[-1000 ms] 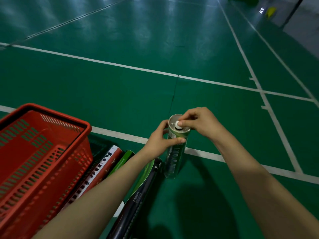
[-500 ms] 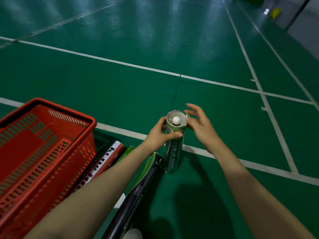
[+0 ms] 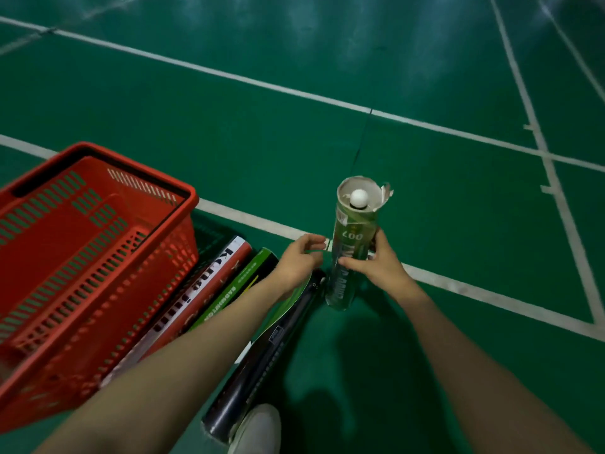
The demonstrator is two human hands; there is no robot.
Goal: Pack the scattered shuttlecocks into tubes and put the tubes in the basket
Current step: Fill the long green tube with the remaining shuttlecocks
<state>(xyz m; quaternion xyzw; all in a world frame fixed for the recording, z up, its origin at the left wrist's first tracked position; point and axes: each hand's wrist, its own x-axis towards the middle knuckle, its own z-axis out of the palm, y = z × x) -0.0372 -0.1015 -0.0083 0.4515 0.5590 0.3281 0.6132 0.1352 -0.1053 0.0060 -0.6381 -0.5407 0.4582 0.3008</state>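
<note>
Right hand (image 3: 383, 267) grips upright green shuttlecock tube (image 3: 355, 229); left hand (image 3: 299, 261) just left of it, loosely curled, holding nothing.

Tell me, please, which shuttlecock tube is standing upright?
The upright green tube in the right hand, its top open; the red tube, flat green tube and black tube lie beside the basket.

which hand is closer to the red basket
Left. The left hand hovers right of the red basket; the right hand is farther right, gripping the upright green tube.
</note>
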